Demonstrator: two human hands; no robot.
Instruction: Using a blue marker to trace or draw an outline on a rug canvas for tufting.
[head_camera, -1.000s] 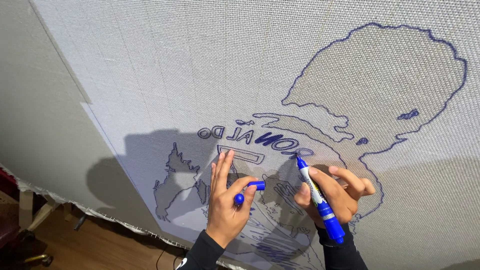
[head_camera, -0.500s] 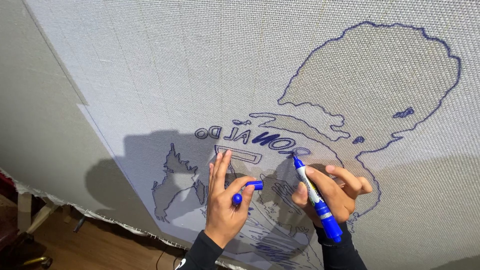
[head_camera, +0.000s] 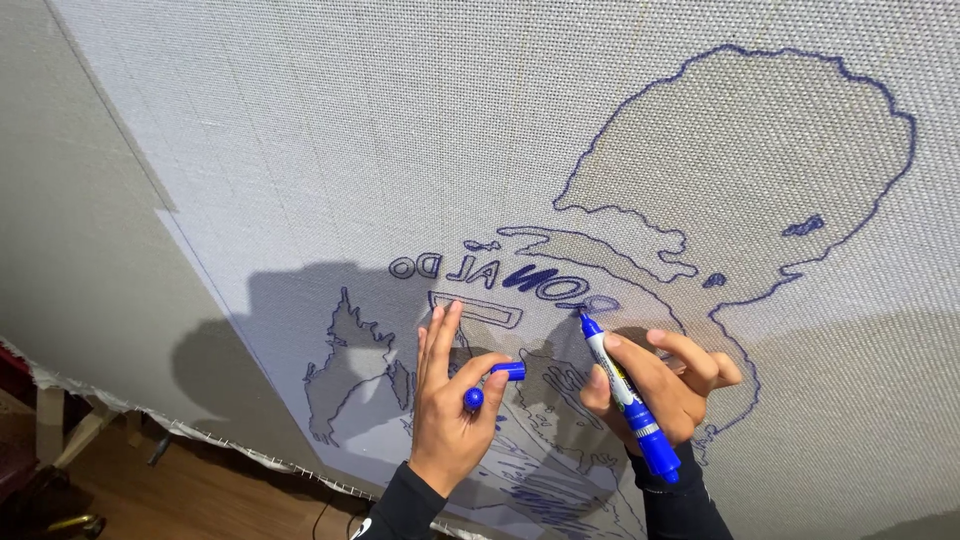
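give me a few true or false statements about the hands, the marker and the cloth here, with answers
1. The right hand holds a blue marker with its tip on the cloth. True.
2. The left hand holds the marker cap. True.
3. The drawing on the cloth is done in red lines. False: the lines are blue.
4. The left hand is lifted clear of the cloth. False: its fingers lie flat against it.
5. The cloth is a woven light grey fabric. True.
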